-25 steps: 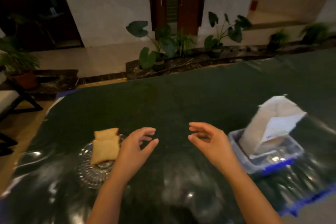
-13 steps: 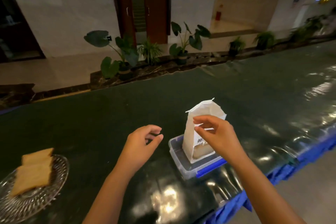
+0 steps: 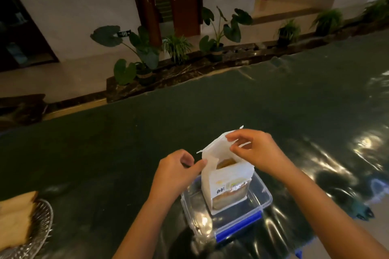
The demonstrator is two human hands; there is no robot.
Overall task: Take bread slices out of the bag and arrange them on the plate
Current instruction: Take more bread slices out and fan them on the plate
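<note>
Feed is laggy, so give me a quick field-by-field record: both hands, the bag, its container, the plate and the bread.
left hand: pinching the left edge of the bag's mouth
right hand: pinching the right edge of the mouth
white paper bread bag: upright, mouth held open, bread visible inside
clear plastic container with blue clip: on the table, bag standing in it
patterned glass plate: far left, partly out of frame
bread slices on plate: at least two, overlapping
dark green glossy table: carries everything
</note>
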